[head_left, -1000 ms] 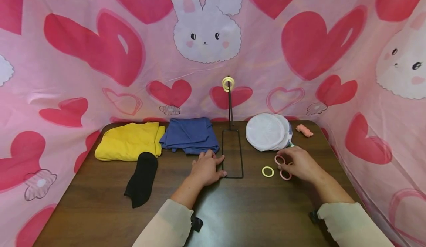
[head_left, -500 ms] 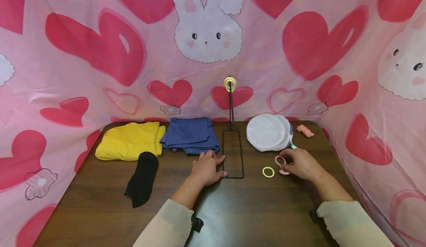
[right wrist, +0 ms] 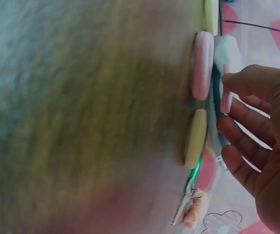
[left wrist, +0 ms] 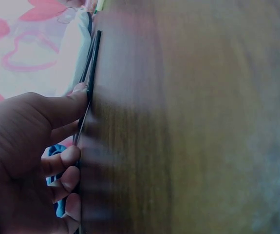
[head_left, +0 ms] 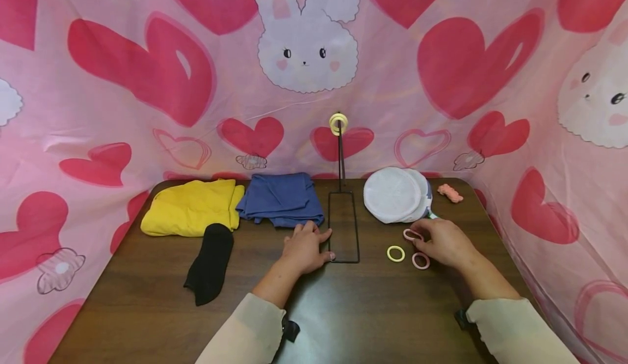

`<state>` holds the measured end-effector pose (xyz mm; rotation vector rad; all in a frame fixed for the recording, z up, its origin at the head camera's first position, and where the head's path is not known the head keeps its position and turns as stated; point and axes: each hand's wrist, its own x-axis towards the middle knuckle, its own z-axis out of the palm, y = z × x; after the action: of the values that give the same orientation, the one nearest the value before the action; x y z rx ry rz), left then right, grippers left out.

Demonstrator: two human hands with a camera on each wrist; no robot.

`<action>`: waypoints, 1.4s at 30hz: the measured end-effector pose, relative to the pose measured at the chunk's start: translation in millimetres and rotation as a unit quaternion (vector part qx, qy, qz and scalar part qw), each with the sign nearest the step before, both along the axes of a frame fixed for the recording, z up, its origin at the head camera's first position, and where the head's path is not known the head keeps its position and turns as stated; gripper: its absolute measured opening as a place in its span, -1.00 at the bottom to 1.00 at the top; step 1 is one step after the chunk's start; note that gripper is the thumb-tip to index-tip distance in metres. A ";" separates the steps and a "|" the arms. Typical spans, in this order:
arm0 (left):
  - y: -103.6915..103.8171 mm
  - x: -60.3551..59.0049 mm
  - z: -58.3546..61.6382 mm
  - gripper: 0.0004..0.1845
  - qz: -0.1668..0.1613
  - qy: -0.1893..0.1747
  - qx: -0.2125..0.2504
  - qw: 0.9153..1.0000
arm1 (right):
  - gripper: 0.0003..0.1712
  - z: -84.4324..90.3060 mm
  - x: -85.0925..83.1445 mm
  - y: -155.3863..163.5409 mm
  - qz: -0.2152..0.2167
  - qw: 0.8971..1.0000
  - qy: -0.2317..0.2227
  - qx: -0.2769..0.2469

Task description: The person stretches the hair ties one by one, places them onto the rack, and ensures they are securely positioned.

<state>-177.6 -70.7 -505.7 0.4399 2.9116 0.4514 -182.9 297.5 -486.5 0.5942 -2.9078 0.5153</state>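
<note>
My left hand [head_left: 306,247] lies flat on the dark wooden table [head_left: 343,309]. Its thumb touches the base of a black wire stand [head_left: 343,228], also visible in the left wrist view [left wrist: 93,63]. Yellow rings [head_left: 338,123] hang at the top of the stand. My right hand [head_left: 432,240] pinches a pink ring [head_left: 410,235] at its fingertips, slightly tilted off the table. A second pink ring [head_left: 421,260] and a yellow ring [head_left: 395,253] lie flat beside it. In the right wrist view, the fingers [right wrist: 237,126] hover over the rings [right wrist: 201,66].
A white mesh pouch [head_left: 394,195] and a small pink item [head_left: 449,192] sit at the back right. Folded yellow cloth [head_left: 188,208], blue cloth [head_left: 279,198] and a black sock [head_left: 210,263] lie on the left. Pink heart-print fabric walls the table on three sides.
The lower pink ring has come out from under my right fingers and lies flat on the table. The ring at my fingertips has tilted. My left hand has not moved.
</note>
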 end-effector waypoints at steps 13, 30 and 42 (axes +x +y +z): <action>-0.2 0.9 0.7 -0.27 0.001 -0.001 0.006 1.000 | -0.71 29.5 10.2 -25.2 0.056 0.991 0.110 -0.049; -0.1 0.9 0.6 -0.28 -0.002 -0.001 0.007 1.000 | -0.71 93.4 9.2 -75.6 0.158 0.954 0.228 -0.114; -1.2 -0.1 -1.3 -0.27 -0.002 0.003 0.007 1.000 | -0.74 135.9 18.8 -108.5 0.210 0.921 0.286 -0.160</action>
<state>-177.7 -71.9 -507.0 0.4496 2.9148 0.4700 -164.1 188.9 -350.6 1.1044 -2.0916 0.7011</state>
